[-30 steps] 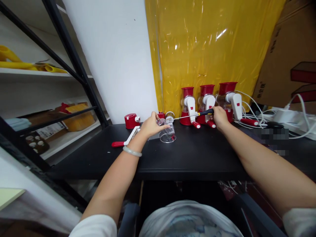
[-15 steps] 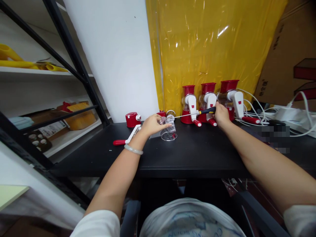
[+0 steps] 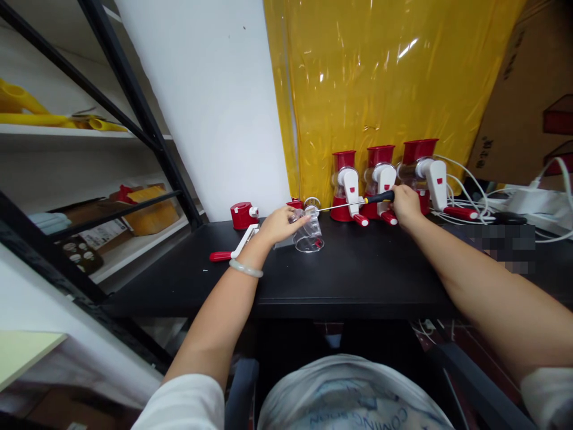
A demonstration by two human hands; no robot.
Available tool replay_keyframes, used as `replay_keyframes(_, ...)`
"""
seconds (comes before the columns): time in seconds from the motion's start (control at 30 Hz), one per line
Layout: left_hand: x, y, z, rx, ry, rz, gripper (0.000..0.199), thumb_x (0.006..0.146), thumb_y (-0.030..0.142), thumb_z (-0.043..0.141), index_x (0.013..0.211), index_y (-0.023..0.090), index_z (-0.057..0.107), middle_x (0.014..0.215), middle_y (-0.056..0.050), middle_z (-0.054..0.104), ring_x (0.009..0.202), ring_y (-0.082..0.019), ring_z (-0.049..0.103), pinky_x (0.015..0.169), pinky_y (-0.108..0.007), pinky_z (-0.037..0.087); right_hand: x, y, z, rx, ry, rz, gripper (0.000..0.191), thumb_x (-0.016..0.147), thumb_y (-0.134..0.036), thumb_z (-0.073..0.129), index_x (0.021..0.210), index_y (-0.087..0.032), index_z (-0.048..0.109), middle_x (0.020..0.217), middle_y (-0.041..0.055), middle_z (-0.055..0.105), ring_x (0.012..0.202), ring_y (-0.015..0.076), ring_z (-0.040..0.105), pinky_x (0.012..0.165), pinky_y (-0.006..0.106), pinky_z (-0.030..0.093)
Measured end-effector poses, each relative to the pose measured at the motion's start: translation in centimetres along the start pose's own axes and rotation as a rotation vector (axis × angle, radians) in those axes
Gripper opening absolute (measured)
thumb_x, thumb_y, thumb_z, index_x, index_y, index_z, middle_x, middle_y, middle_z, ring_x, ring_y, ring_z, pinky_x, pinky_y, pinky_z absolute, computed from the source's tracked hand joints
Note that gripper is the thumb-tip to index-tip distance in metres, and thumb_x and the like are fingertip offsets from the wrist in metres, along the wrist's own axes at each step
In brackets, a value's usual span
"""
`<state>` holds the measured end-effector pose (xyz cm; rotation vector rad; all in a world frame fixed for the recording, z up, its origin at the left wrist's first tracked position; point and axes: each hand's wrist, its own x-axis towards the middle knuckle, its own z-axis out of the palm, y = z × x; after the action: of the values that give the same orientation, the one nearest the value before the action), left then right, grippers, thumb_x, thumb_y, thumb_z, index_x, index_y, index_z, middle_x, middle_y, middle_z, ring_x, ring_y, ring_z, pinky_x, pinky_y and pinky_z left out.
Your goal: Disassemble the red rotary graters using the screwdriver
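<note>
My left hand (image 3: 283,224) is closed round the neck of a clear plastic grater body (image 3: 313,228), whose round rim rests on the black tabletop. In my right hand (image 3: 406,204) is a screwdriver (image 3: 378,197) with a black and yellow handle, held level. Its long metal shaft points left and meets the clear body's side opening near my left fingers; the exact contact at the tip is too small to make out. Left of my left hand lie a white crank with a red handle (image 3: 221,255) and a red grater part with a white knob (image 3: 242,215).
Three assembled red and white rotary graters (image 3: 344,188) stand along the back of the black table (image 3: 349,280). White cables and a power strip (image 3: 526,203) lie at the right, before a cardboard box (image 3: 514,119). A black-framed shelf (image 3: 154,140) borders the left.
The view has shifted slightly. The screwdriver handle shows more black and less yellow, so it has turned in my right hand. My left hand keeps its hold on the clear body.
</note>
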<state>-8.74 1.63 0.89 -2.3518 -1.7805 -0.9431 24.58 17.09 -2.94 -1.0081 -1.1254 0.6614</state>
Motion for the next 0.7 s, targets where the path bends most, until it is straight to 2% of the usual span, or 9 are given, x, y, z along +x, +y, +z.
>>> replay_keyframes(0.13,-0.1,0.1,0.0,0.024,0.002,0.002,0.056,0.093,0.070,0.052,0.068,0.021,0.066,0.098,-0.011,0.072,0.096,-0.026,0.068,0.086,-0.040,0.052,-0.5,-0.9,0.3,0.142,0.024,0.114,0.016,0.083,-0.016,0.055,0.070,-0.024,0.060,0.056,-0.0019,0.053,0.046,0.0130,0.046,0.042,0.027,0.037)
replay_keyframes(0.3,-0.2,0.4,-0.7,0.129,-0.032,0.015,0.060,0.090,0.073,0.052,0.063,0.021,0.063,0.092,-0.010,0.071,0.089,-0.026,0.067,0.081,-0.040,0.050,-1.1,-2.0,0.5,0.274,0.021,0.199,0.014,0.078,-0.012,0.052,0.072,-0.020,0.061,0.056,-0.0023,0.054,0.044,0.0105,0.047,0.039,0.022,0.037)
replay_keyframes(0.47,-0.1,-0.2,-1.4,0.098,-0.103,0.088,0.059,0.089,0.073,0.054,0.065,0.021,0.068,0.088,-0.011,0.071,0.091,-0.027,0.067,0.083,-0.041,0.050,-0.9,-1.9,0.5,0.297,0.008,0.205,0.014,0.079,-0.012,0.052,0.072,-0.020,0.061,0.056,-0.0017,0.056,0.043,0.0101,0.048,0.037,0.021,0.037)
replay_keyframes(0.6,0.0,-0.8,-1.0,0.034,-0.079,0.107,0.061,0.091,0.074,0.050,0.071,0.021,0.071,0.090,-0.010,0.071,0.094,-0.027,0.067,0.088,-0.042,0.050,-0.6,-1.4,0.5,0.324,0.011,0.203,0.013,0.079,-0.013,0.053,0.072,-0.020,0.061,0.057,-0.0024,0.056,0.044,0.0091,0.048,0.037,0.019,0.038)
replay_keyframes(0.7,0.1,-1.0,-0.5,0.011,-0.049,0.110,0.061,0.094,0.072,0.047,0.071,0.020,0.070,0.087,-0.010,0.070,0.090,-0.025,0.066,0.085,-0.041,0.049,-0.5,-1.3,0.5,0.363,-0.010,0.214,0.013,0.081,-0.013,0.053,0.074,-0.020,0.062,0.059,-0.0025,0.057,0.045,0.0088,0.049,0.038,0.019,0.039)
